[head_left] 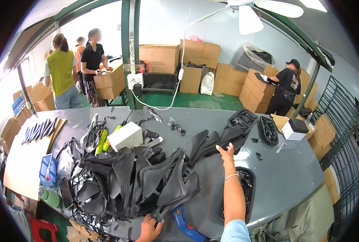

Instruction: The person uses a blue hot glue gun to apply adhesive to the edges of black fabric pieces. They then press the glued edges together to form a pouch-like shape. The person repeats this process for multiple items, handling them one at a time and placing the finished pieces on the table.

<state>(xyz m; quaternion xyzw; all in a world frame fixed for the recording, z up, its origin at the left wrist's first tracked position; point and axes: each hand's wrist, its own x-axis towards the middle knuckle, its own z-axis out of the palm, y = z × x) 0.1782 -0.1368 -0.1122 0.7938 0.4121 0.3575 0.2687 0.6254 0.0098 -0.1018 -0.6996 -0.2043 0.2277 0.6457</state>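
Observation:
A heap of black padded fabric pieces (149,177), curved and edged with trim, covers the near middle of the grey table. At its near edge my left hand (150,228) has its fingers curled on the lower tip of one black padded piece. My right arm reaches forward, and my right hand (226,153) touches a second group of black padded pieces (205,148), thumb and forefinger spread apart. Beyond that hand lies a black molded tray-like part (243,119); a similar part (250,187) sits partly under my right forearm. A blue power tool (183,226) lies right of my left hand.
Left on the table are a white box (125,136), a blue bin (49,169), a green bottle (49,196) and black strips (40,130) on cardboard. Another black molded part (268,130) and a black-and-white box (295,129) stand right. Several people work beyond, among cartons.

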